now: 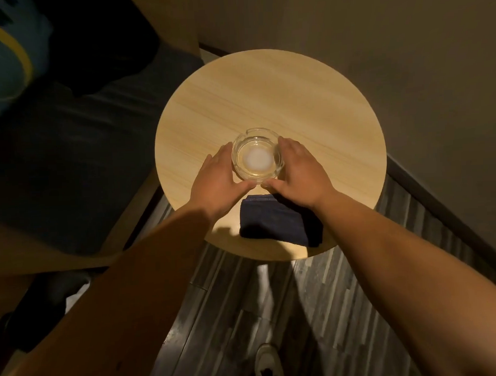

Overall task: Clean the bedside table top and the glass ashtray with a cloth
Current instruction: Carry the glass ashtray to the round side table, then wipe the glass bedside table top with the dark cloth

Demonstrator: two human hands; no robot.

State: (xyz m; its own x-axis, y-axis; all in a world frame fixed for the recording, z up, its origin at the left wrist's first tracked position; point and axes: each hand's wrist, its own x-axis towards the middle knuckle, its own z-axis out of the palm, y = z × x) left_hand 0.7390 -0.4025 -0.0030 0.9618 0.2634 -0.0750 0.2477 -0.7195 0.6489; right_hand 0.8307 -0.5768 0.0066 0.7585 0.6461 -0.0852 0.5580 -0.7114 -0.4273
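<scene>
Your forearms fill the near frame, both reaching in over the table edge. Glass ashtray [257,154] sits on the round table [280,88], slightly your side of centre, empty as far as I can tell. Left hand [217,177] and right hand [299,169] cup it from either side, fingers curved against the rim, thumbs nearly meeting at the near edge; looks like a two-handed grip to lift or shift it, but I can't tell if it's off the wood. Folded dark cloth [273,220] lies just behind your thumbs at the near edge, untouched, handy for the wipe. Table top looks bare beyond that. Dark seat to your left, wall right, shoe [267,361] on the floor below.
</scene>
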